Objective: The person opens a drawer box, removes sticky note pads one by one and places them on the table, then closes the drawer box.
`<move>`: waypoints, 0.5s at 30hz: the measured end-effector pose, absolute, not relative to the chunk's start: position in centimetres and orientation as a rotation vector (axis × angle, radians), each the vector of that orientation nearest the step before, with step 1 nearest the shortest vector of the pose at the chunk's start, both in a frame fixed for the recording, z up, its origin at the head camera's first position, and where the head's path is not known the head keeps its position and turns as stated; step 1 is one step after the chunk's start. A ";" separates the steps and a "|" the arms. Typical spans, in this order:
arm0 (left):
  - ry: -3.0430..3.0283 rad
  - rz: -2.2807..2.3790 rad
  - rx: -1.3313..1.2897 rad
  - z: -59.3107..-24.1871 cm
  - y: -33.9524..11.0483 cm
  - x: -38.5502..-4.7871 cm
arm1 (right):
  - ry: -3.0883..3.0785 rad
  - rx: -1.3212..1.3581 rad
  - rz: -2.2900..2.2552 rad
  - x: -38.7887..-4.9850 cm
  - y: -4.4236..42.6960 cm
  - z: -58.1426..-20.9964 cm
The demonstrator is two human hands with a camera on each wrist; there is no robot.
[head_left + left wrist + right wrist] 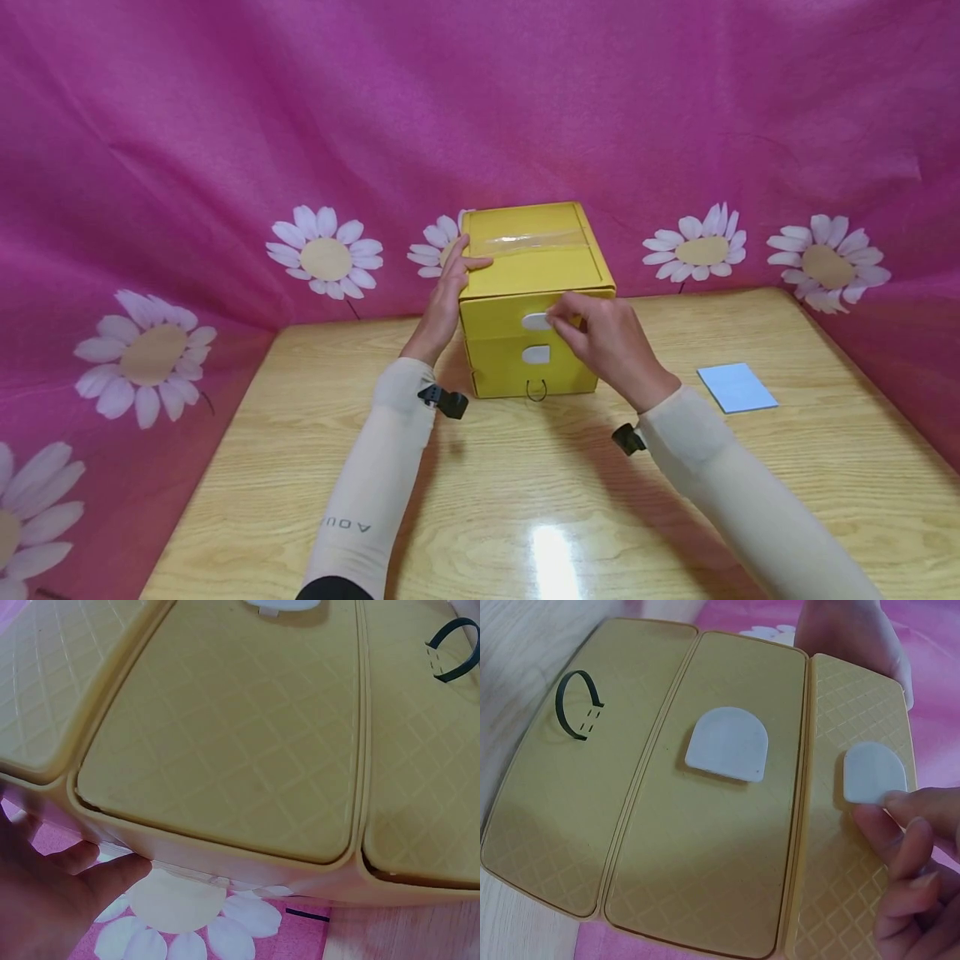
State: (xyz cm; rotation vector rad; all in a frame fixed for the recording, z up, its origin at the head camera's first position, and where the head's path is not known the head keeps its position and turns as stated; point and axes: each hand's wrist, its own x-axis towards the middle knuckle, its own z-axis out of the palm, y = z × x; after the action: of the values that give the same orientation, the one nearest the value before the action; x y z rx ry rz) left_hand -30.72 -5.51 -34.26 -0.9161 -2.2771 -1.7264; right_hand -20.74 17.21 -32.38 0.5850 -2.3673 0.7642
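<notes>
A yellow box with three drawer fronts (495,367) stands towards the back of the wooden table. White rounded tabs are on its top and middle drawers, and a thin dark loop (559,705) is on the bottom one. My left hand (441,308) rests along the box's left side, fingers extended and a fingertip over the top edge. With thumb and finger, my right hand (611,342) pinches the edge of the top white tab (871,772). The middle white tab (727,742) is untouched. All three drawers look closed.
To the right of the box, a light blue square pad (737,387) lies on the wooden table (480,508). A pink cloth (480,100) with white daisies hangs behind and at both sides. Clear tape (532,240) crosses the top of the box.
</notes>
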 end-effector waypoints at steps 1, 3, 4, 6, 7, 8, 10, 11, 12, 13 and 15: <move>-2.275 -1.726 -0.915 -34.2 -5.5 -30.7 | -2.364 0.588 0.763 -20.8 17.2 -32.4; -2.270 -1.725 -0.916 -34.2 -5.5 -30.7 | -2.358 0.591 0.762 -20.9 17.1 -32.4; -2.270 -1.725 -0.916 -34.2 -5.6 -30.7 | -2.358 0.590 0.763 -20.9 17.1 -32.4; -2.269 -1.723 -0.917 -34.2 -5.6 -30.7 | -2.356 0.590 0.760 -21.0 17.1 -32.4; -2.267 -1.725 -0.918 -34.2 -5.6 -30.7 | -2.356 0.590 0.761 -21.1 17.1 -32.4; -2.268 -1.725 -0.917 -34.2 -5.6 -30.7 | -2.354 0.591 0.761 -21.1 17.1 -32.4; -2.270 -1.726 -0.913 -34.2 -5.6 -30.7 | -2.349 0.592 0.761 -21.2 17.2 -32.4; -2.265 -1.727 -0.915 -34.3 -5.5 -30.8 | -2.345 0.594 0.762 -21.2 17.2 -32.4; -2.266 -1.727 -0.914 -34.3 -5.5 -30.8 | -2.343 0.594 0.762 -21.3 17.2 -32.5; -2.263 -1.726 -0.915 -34.3 -5.5 -30.8 | -2.342 0.595 0.761 -21.3 17.2 -32.5; -2.259 -1.727 -0.919 -34.3 -5.5 -30.8 | -2.341 0.596 0.758 -21.3 17.2 -32.5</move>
State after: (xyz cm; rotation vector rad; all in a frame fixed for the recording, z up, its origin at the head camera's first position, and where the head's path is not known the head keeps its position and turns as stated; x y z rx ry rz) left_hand -30.83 -5.47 -34.33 -0.9188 -2.2587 -1.7271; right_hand -21.35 17.21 -32.51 0.5955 -2.3411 0.7585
